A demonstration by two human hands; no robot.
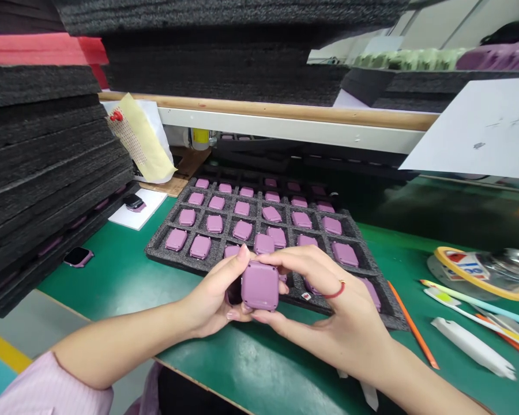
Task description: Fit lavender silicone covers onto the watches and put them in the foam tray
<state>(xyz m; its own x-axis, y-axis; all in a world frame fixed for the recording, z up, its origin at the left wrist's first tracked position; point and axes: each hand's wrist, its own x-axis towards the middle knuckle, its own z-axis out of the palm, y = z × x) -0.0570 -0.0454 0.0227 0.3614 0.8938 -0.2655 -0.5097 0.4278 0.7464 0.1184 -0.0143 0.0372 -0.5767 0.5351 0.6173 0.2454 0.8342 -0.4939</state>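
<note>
Both hands hold one purple smartwatch body (pixel 260 285) just above the green mat, its purple back facing me. My left hand (pixel 214 297) cups it from the left, fingers curled round its side. From the right, my right hand (pixel 328 300) pinches it, thumb and fingers closed on its top and bottom edges; a red band sits on one finger. Right behind the hands lies a black foam tray (pixel 164 253) with several purple watch bodies, one per pocket.
Tall stacks of black foam trays (pixel 43 173) rise at the left and overhead. Two loose watches (pixel 78 256) (pixel 134 202) lie at the left on the green mat (pixel 112 265). Tape roll (pixel 480 265), orange pencil (pixel 410 325) and white tools (pixel 473 347) lie at the right.
</note>
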